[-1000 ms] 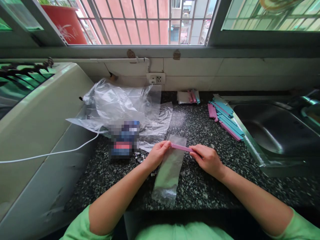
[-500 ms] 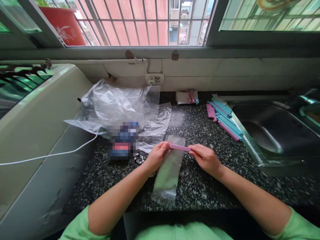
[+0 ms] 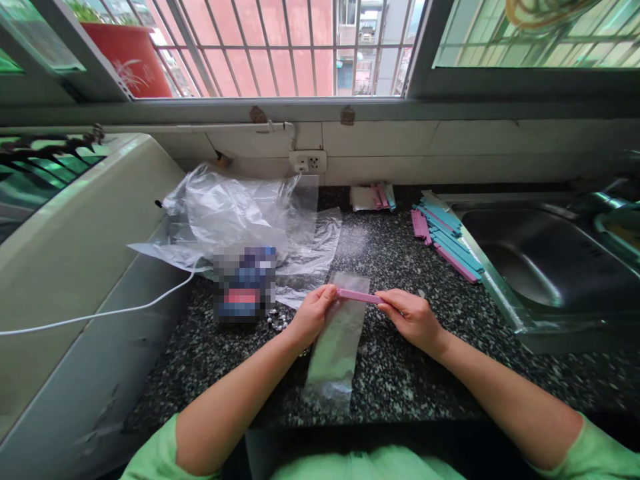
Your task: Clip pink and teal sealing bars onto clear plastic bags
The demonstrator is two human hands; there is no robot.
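A slim pink plastic strip (image 3: 359, 296) is held level between my two hands, above the speckled counter (image 3: 400, 373). My left hand (image 3: 319, 305) pinches its left end. The other end sits between the thumb and fingers of my right hand (image 3: 407, 313). Just beneath the strip lies a clear narrow plastic bag (image 3: 337, 353), its upper part close to my left fingers; whether they touch it I cannot tell. Small shiny bits (image 3: 277, 320) lie left of my left hand. The strip's exact kind is not clear.
Crumpled clear plastic bags (image 3: 235, 207) and a blurred-out dark item (image 3: 245, 283) lie to the left, near a white cable (image 3: 125, 310). Pink and blue strips (image 3: 447, 237) are piled beside the steel sink (image 3: 550, 253). A small packet with strips (image 3: 373, 197) lies by the wall.
The camera view has tilted very slightly. My hands keep the same hold on the pink strip.
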